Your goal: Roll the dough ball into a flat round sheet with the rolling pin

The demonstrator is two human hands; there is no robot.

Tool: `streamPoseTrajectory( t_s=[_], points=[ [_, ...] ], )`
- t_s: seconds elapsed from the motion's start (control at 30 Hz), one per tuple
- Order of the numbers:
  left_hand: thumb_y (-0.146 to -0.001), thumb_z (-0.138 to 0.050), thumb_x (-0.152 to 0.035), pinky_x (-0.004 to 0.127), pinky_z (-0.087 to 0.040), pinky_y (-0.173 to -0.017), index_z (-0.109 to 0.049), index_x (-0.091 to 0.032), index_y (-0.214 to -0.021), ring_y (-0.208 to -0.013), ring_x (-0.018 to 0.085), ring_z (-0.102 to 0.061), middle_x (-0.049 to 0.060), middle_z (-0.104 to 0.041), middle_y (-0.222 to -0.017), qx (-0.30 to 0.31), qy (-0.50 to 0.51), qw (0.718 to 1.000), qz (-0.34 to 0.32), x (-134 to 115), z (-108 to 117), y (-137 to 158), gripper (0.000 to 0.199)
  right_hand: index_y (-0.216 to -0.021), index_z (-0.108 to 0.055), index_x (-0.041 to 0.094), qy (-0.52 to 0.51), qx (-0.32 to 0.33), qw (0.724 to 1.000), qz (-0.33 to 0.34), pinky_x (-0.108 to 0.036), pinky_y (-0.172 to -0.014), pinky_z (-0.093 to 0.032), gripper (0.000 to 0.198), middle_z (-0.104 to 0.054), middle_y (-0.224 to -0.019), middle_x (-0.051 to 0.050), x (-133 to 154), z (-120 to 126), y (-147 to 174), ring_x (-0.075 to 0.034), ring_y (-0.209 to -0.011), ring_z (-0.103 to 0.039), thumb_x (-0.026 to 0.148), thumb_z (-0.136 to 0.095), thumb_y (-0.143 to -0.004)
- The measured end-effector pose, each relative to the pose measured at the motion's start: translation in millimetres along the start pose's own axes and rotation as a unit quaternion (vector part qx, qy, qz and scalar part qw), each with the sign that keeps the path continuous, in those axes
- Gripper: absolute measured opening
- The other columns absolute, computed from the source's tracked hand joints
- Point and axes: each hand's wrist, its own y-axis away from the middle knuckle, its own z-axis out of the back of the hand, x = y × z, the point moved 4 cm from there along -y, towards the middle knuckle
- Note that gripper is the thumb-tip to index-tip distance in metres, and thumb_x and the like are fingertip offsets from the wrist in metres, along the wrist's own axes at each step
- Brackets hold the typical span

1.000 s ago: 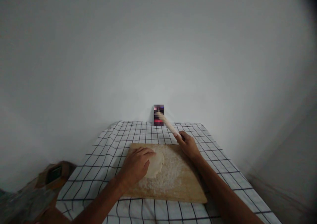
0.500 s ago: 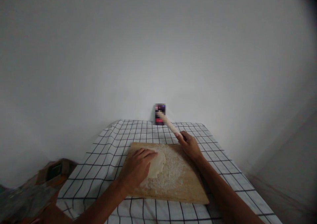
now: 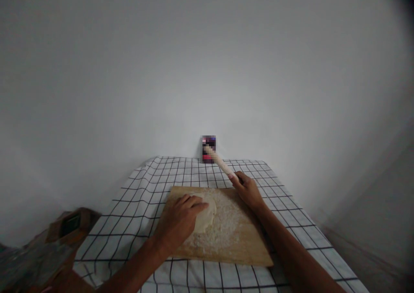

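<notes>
A flat round of dough [image 3: 206, 217] lies on the left half of a floured wooden board [image 3: 246, 250]. My left hand [image 3: 184, 217] rests over the dough's left side, fingers stretched out across it and hiding that part. In my right hand [image 3: 248, 190], above the board's far right corner, is a pale wooden rolling pin [image 3: 224, 167], gripped by its near end. The pin is lifted and slants away to the upper left; its far end is blurred by pixelation. Loose flour covers much of the board to the right of the dough.
The board lies on a table with a white, black-checked cloth [image 3: 136, 215]. A pixelated dark and red upright object [image 3: 208, 157] stands at the table's far edge against a white wall [image 3: 207, 68]. A cardboard box [image 3: 84, 219] sits low at the left, beside the table.
The fingers of my left hand have shifted slightly on the dough, the index finger reaching a bit farther right. My right hand and the rolling pin stay nearly still.
</notes>
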Motion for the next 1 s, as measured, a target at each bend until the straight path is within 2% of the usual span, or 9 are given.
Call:
streamPoseTrajectory(
  t_s=[0.13,0.23,0.3,0.47,0.63,0.77,0.87,0.93,1.0],
  points=[
    [-0.092,-0.047,0.006,0.042,-0.055,-0.110,-0.077,-0.022,-0.125,-0.122,0.024,-0.068,0.003,-0.078,-0.129,-0.015,0.014,1.000,0.013,-1.5,2.2,0.0,0.053,-0.081,-0.064,0.022,0.003,-0.004,1.000,-0.005,-0.029,-0.057,-0.030,0.055,-0.049,-0.064,0.004,-1.5,-0.1,0.0,-0.016,-0.061,-0.046,0.073,-0.050,-0.097],
    [-0.091,-0.046,0.006,0.044,-0.058,-0.108,-0.068,-0.022,-0.140,-0.121,0.024,-0.068,0.004,-0.077,-0.131,-0.021,0.009,1.000,0.012,-0.9,1.4,0.5,0.061,-0.081,-0.063,0.022,0.002,-0.004,1.000,-0.003,-0.029,-0.058,-0.031,0.055,-0.048,-0.064,0.004,-0.6,-0.1,0.2,-0.016,-0.061,-0.046,0.073,-0.050,-0.097],
    [-0.090,-0.047,0.006,0.045,-0.059,-0.107,-0.067,-0.024,-0.143,-0.121,0.025,-0.068,0.004,-0.076,-0.133,-0.018,0.000,1.000,-0.003,-0.4,-0.3,1.0,0.064,-0.081,-0.062,0.022,-0.002,-0.002,1.000,-0.003,-0.029,-0.058,-0.031,0.054,-0.048,-0.064,0.004,0.9,0.2,0.4,-0.016,-0.062,-0.046,0.072,-0.050,-0.097],
    [-0.090,-0.049,0.006,0.041,-0.058,-0.109,-0.077,-0.022,-0.121,-0.121,0.023,-0.069,0.003,-0.078,-0.127,-0.040,0.014,0.999,-0.010,1.5,-0.6,1.5,0.051,-0.078,-0.060,0.023,-0.001,-0.003,1.000,-0.005,-0.029,-0.057,-0.031,0.054,-0.049,-0.064,0.004,2.3,0.9,0.5,-0.016,-0.061,-0.046,0.072,-0.050,-0.097],
    [-0.090,-0.050,0.005,0.041,-0.059,-0.106,-0.070,-0.025,-0.137,-0.119,0.023,-0.069,0.004,-0.077,-0.129,-0.043,-0.001,0.999,-0.010,-0.2,0.5,1.7,0.059,-0.081,-0.063,0.022,-0.006,-0.004,1.000,-0.007,-0.029,-0.057,-0.030,0.053,-0.049,-0.064,0.004,-0.6,-0.5,0.4,-0.016,-0.062,-0.047,0.071,-0.052,-0.097],
    [-0.093,-0.050,0.001,0.043,-0.060,-0.105,-0.079,-0.024,-0.121,-0.119,0.025,-0.071,0.004,-0.079,-0.126,-0.053,0.026,0.998,-0.020,0.1,1.0,2.3,0.047,-0.080,-0.062,0.023,-0.006,-0.008,1.000,-0.008,-0.029,-0.057,-0.030,0.054,-0.049,-0.064,0.004,-1.5,-0.4,1.0,-0.016,-0.061,-0.046,0.072,-0.051,-0.097],
    [-0.095,-0.047,-0.002,0.040,-0.059,-0.107,-0.081,-0.025,-0.112,-0.116,0.023,-0.073,0.003,-0.081,-0.122,-0.072,0.077,0.994,-0.021,4.9,0.6,2.8,0.045,-0.077,-0.060,0.023,-0.004,-0.013,1.000,-0.010,-0.029,-0.057,-0.030,0.055,-0.049,-0.063,0.004,-2.3,0.9,1.4,-0.016,-0.061,-0.046,0.074,-0.051,-0.097],
    [-0.096,-0.047,-0.006,0.041,-0.058,-0.108,-0.079,-0.025,-0.116,-0.115,0.022,-0.074,0.004,-0.081,-0.121,-0.090,0.087,0.992,0.001,11.2,1.1,3.4,0.042,-0.078,-0.061,0.023,-0.006,-0.018,1.000,-0.013,-0.029,-0.057,-0.032,0.057,-0.051,-0.063,0.003,-3.5,2.0,1.7,-0.017,-0.061,-0.047,0.075,-0.049,-0.097],
    [-0.098,-0.049,-0.014,0.046,-0.056,-0.110,-0.071,-0.021,-0.132,-0.120,0.025,-0.072,0.009,-0.079,-0.127,-0.106,0.065,0.990,0.064,19.8,2.8,4.4,0.041,-0.080,-0.062,0.023,-0.009,-0.022,1.000,-0.016,-0.030,-0.057,-0.033,0.059,-0.054,-0.063,0.003,-4.7,3.0,2.1,-0.017,-0.061,-0.048,0.077,-0.047,-0.097]
  ],
)
